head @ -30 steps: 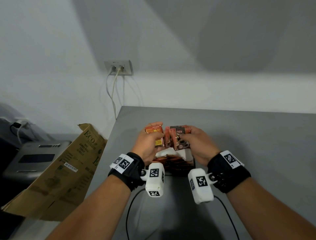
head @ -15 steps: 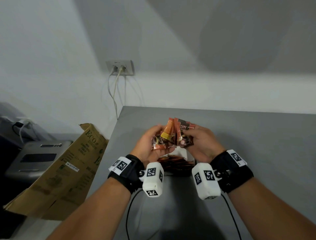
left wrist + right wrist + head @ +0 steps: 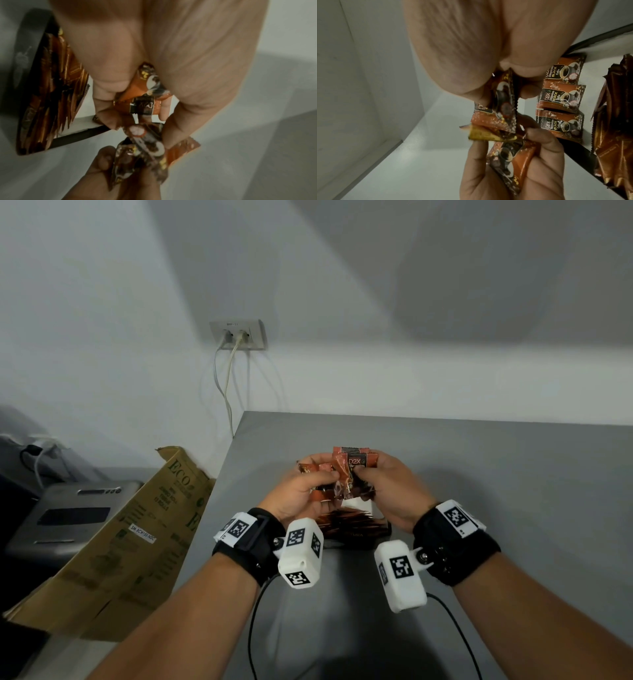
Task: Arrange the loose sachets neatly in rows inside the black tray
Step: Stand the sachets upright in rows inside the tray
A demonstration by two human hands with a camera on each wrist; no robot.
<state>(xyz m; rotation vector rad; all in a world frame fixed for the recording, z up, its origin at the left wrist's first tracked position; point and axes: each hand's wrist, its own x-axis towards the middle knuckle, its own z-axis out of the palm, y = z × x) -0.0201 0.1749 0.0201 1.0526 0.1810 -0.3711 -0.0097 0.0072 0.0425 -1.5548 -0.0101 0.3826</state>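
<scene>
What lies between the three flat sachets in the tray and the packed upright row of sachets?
Bare white tray floor: the right wrist view shows an empty strip separating the three flat sachets from the upright row. The head view hides it behind the hands.

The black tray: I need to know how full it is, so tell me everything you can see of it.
The black tray is a shallow, dark, matte container with a pale floor, resting flat on the grey table just below both hands. Inside, three orange-and-black coffee sachets lie face up in one column near one side; a packed row of glossy brown-gold sachets fills the side nearer the person. Pale floor shows between. Neither hand visibly touches it.
</scene>
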